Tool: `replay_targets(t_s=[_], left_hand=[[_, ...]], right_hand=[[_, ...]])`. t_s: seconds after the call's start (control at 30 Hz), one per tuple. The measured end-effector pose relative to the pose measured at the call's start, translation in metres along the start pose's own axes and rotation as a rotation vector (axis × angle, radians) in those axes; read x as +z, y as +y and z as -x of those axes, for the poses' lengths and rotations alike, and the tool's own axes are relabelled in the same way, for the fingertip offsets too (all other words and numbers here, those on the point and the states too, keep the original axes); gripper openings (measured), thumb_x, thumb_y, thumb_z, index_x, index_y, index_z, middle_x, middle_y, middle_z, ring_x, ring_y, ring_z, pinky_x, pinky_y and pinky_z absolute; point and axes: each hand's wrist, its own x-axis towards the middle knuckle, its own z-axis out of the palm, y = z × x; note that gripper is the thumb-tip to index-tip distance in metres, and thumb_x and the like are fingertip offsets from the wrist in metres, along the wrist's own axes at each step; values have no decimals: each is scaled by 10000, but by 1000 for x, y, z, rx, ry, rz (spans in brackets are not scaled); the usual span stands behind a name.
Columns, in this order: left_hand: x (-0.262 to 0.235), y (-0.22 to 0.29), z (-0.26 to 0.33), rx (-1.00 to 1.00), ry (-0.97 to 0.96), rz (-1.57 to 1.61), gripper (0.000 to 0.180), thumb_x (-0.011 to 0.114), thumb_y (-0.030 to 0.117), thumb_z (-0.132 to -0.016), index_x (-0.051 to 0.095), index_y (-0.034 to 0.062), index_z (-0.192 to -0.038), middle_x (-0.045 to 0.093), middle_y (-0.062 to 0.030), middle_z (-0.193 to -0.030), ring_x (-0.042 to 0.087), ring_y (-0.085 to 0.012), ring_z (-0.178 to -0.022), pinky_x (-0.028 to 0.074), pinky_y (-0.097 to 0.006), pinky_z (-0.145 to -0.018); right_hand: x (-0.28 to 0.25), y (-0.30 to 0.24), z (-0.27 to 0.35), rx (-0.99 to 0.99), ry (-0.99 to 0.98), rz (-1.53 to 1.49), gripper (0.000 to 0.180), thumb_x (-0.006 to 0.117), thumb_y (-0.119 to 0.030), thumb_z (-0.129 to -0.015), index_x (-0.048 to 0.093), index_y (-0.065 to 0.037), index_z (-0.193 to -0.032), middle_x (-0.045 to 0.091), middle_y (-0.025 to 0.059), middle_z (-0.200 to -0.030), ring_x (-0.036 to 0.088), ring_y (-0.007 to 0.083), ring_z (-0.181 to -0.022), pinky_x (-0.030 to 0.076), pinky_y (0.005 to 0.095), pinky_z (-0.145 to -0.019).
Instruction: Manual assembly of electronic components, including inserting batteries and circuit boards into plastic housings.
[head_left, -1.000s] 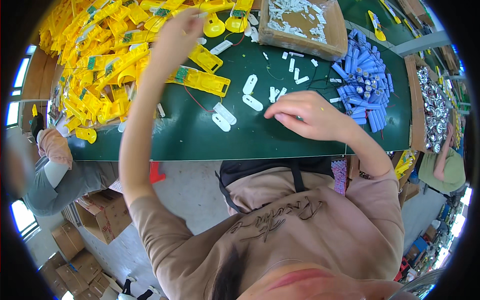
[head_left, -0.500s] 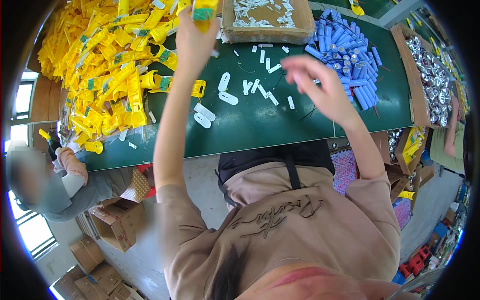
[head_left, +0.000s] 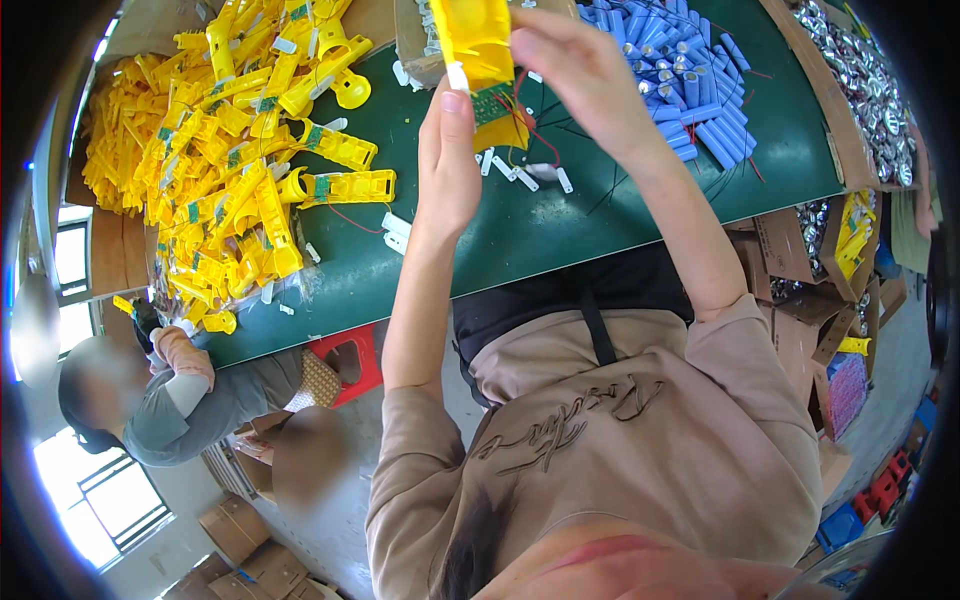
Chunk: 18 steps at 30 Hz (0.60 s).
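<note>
While both arms reach up to the top centre of the head view, the left hand [head_left: 450,170] and the right hand [head_left: 580,70] close together on one yellow plastic casing [head_left: 470,40] with a green circuit board and red and black wires hanging from its lower end. Its long axis runs roughly up and down the frame, tilted a little, the wired end pointing down. Behind it a shallow brown cardboard box [head_left: 415,45] of small white parts is mostly hidden. At upper left a heap of yellow plastic casings [head_left: 230,170] covers the green table [head_left: 520,230]. Upper right lies a pile of blue cylindrical cells [head_left: 690,90], with a tray of shiny metal pieces [head_left: 870,90] beyond. Small white plastic pieces [head_left: 520,175] lie below the hands.
</note>
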Motion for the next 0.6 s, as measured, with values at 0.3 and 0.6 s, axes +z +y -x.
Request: replay_targets(t_s=[0.3, 0.6], left_hand=[[11, 15, -7, 208, 106, -33, 707, 151, 579, -934, 403, 7, -1266, 631, -125, -872, 606, -204, -824, 473, -328, -759], [3, 17, -3, 369, 257, -189, 608, 229, 498, -954, 426, -15, -1216, 605, -118, -884, 570, -178, -801, 453, -298, -741]], right_hand=[[6, 32, 55, 279, -410, -542, 458, 325, -321, -966, 595, 11, -1128, 633, 106, -1051, 547, 192, -1059, 351, 322, -968], [-5, -4, 87, 679, -319, -1011, 550, 372, -378, -959, 454, 58, -1284, 501, -8, -821, 447, 85, -712, 386, 216, -667]])
